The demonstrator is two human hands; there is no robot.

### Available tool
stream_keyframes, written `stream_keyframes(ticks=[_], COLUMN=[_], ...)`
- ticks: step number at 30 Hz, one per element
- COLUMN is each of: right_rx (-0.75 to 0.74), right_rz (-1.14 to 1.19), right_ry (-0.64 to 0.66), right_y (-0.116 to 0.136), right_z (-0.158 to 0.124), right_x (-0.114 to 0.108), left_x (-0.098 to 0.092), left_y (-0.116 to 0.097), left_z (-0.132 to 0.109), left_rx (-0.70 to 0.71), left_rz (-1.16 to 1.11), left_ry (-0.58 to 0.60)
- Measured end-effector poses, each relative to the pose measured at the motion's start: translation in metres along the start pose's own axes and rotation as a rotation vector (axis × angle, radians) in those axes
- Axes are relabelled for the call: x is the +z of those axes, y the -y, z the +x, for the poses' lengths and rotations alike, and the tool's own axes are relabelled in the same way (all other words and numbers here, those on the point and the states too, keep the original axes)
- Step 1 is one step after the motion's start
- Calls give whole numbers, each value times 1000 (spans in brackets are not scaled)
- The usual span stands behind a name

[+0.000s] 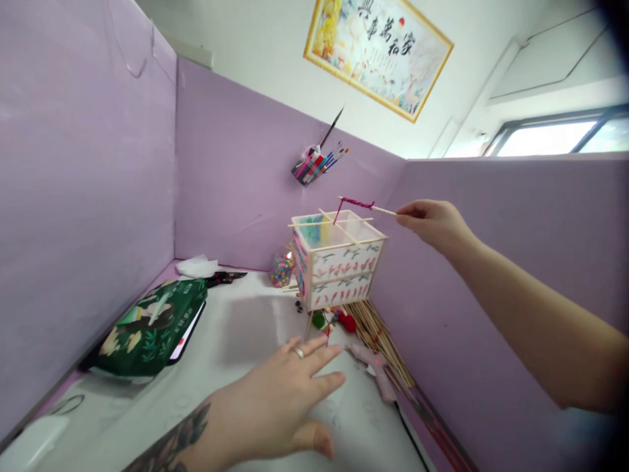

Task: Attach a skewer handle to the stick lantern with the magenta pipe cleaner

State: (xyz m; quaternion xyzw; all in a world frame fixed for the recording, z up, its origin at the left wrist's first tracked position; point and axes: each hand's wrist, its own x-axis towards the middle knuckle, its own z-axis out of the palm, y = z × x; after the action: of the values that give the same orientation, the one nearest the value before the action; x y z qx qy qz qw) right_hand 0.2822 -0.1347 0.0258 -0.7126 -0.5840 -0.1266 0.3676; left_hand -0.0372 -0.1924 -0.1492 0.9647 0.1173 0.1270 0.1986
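Observation:
My right hand [432,223] pinches the end of a thin wooden stick [384,210] with magenta cord [358,202] wound along it. A short length of the cord drops from the stick's far end to crossed sticks on top of a box-shaped lantern [344,275]. The lantern has a wooden frame and white sides painted with red and green marks; it hangs tilted above the table, casting a shadow. My left hand [289,387], with a ring on one finger, is spread in front of and below the lantern, holding nothing.
On the table [236,328] lie a pink glue gun [376,367], a bundle of sticks [383,334], a red pom-pom [346,322], a jar of coloured beads [282,269], pruning shears [226,278] and a green packet [152,324]. Purple partitions [236,164] enclose it; a brush holder [309,165] hangs behind.

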Motion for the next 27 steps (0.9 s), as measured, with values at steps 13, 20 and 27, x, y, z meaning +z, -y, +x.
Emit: stream_keyframes(ticks=[13,20,27], right_rx=[263,266,292], right_rz=[44,41,15], right_ry=[23,49,90], right_y=[5,6,-2], right_z=[10,8,4], right_x=[-18,-19,-13], left_x=[-59,-64,-61], left_y=[87,133,141], left_z=[-59,-90,-92], left_rx=[-581,-879,-920], left_rz=[43,-44,-16], left_ry=[-1151,-1392,-1276])
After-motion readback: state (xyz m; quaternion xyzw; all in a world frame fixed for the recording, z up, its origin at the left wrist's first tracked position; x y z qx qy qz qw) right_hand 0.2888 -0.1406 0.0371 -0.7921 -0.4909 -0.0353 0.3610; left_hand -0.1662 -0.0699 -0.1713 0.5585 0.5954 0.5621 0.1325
